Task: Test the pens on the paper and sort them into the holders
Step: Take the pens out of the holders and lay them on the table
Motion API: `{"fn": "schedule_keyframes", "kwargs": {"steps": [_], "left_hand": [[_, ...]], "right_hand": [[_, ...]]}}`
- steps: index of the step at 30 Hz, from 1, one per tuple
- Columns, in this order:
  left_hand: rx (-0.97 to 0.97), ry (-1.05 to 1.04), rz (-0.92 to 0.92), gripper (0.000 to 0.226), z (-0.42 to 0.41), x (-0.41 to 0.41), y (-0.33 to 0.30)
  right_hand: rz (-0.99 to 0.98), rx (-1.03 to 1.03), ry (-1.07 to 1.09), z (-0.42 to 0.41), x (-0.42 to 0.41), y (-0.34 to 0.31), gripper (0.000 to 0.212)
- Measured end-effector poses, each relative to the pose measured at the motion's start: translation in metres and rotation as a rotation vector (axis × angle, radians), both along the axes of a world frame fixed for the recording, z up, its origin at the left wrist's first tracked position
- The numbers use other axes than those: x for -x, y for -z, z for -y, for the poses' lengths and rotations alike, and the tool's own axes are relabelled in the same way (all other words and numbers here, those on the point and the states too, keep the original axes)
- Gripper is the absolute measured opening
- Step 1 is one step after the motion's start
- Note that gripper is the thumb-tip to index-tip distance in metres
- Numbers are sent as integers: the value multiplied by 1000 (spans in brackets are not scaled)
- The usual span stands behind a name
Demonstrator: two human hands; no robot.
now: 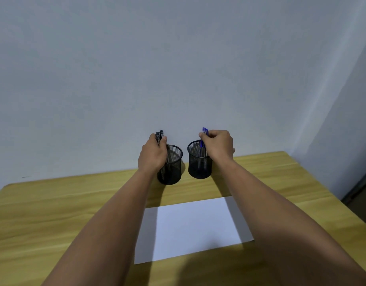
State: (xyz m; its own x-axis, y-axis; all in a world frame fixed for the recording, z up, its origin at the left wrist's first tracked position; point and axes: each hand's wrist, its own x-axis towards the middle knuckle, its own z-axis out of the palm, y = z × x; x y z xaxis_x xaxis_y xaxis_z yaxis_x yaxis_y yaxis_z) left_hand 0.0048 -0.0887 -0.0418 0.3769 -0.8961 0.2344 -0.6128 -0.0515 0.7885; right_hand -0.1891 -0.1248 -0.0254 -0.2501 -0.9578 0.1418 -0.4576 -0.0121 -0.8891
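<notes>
Two black mesh holders stand side by side at the table's far edge. My left hand (152,154) grips a bunch of black pens (160,135) that stand in the left holder (174,168). My right hand (218,145) grips blue pens (204,132) whose lower ends reach down inside the right holder (195,168). A blank white sheet of paper (194,226) lies flat on the table between my forearms, nearer to me.
The wooden table (44,213) meets a plain pale wall behind the holders. Its right edge runs diagonally toward me, with dark floor beyond it at the far right.
</notes>
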Motion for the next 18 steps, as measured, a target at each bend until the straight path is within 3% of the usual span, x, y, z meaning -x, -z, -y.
{"fn": "schedule_keyframes", "kwargs": {"steps": [9, 18], "left_hand": [[132, -44, 36, 43, 0, 2, -18], [308, -74, -30, 33, -40, -8, -101]], "right_hand": [[50, 135, -28, -8, -4, -21, 32], [119, 268, -150, -47, -31, -86, 34]]}}
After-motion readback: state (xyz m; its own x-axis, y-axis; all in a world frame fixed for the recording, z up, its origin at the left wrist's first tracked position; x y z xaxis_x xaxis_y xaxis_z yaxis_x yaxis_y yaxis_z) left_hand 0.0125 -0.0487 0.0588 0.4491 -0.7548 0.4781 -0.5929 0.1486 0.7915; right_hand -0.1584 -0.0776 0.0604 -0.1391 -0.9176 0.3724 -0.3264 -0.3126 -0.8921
